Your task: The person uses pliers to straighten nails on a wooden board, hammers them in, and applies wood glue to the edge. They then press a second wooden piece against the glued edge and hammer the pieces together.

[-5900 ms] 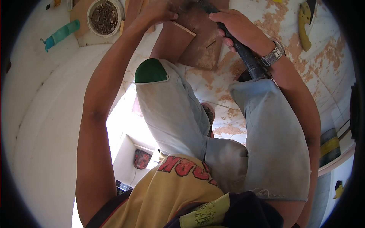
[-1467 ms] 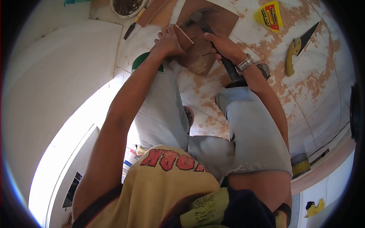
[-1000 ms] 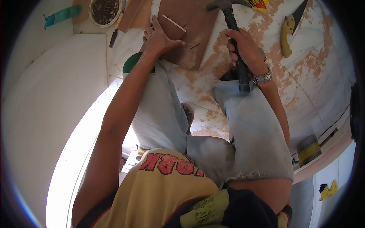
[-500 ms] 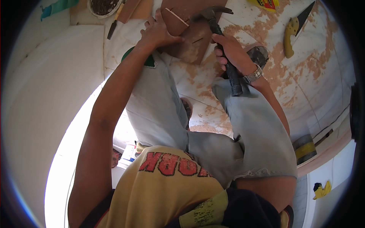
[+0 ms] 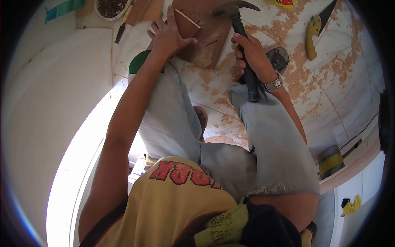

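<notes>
My right hand point(image 5: 256, 57) is wrapped around the black handle of a claw hammer point(image 5: 237, 25). Its dark head is raised at the top of the view, overlapping the right part of a brown board point(image 5: 212, 47). The handle's lower end is beside my right knee. My left hand point(image 5: 168, 39) lies with fingers spread over the left side of a smaller brown piece point(image 5: 186, 28) with a pale edge, which rests on the board. A thin dark nail-like sliver point(image 5: 211, 43) lies on the board, to the right of my left thumb.
A yellow-handled saw point(image 5: 314, 36) lies at right on the dusty tiled floor point(image 5: 329, 78). At upper left are a chisel point(image 5: 120, 33) and a round container point(image 5: 110, 8) of dark material. A grey-and-yellow cylinder point(image 5: 330, 161) stands by the right ledge.
The hammer head has shifted up and slightly right, away from the smaller piece. My left hand's fingers are more spread, and its forearm has moved a little right.
</notes>
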Motion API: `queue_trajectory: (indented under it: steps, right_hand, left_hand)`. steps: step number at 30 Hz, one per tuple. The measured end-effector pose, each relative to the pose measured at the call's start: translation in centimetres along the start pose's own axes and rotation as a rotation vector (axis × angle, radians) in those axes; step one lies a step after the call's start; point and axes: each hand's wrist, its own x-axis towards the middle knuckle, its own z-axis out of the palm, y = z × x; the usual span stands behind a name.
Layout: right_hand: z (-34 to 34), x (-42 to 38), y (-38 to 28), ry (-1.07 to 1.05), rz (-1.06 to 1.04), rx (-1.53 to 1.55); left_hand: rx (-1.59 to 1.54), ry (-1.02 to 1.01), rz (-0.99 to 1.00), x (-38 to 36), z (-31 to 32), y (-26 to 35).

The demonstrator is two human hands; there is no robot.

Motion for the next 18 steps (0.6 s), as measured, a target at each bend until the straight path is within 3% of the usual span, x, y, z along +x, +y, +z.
queue_trajectory:
  steps: [3,9,12,15,18]
  right_hand:
    - [-1.0,0.0,0.8,0.011,0.003,0.113]
    - [-1.4,0.3,1.3,-0.008,0.037,0.206]
    - [-1.4,0.3,1.4,-0.016,0.018,0.197]
    - [-1.4,0.3,1.1,-0.009,0.022,0.185]
    - [-1.5,0.6,1.6,-0.004,0.013,0.177]
  left_hand:
    - [-0.371,0.112,0.376,-0.9,1.4,1.3]
    - [-0.167,-0.068,0.541,-2.3,2.9,3.3]
    - [-0.121,0.03,0.593,-2.2,3.3,4.5]
    - [-0.326,-0.044,0.449,-1.9,2.4,4.6]
    - [-0.712,-0.13,-0.023,0.0,-3.6,3.5]
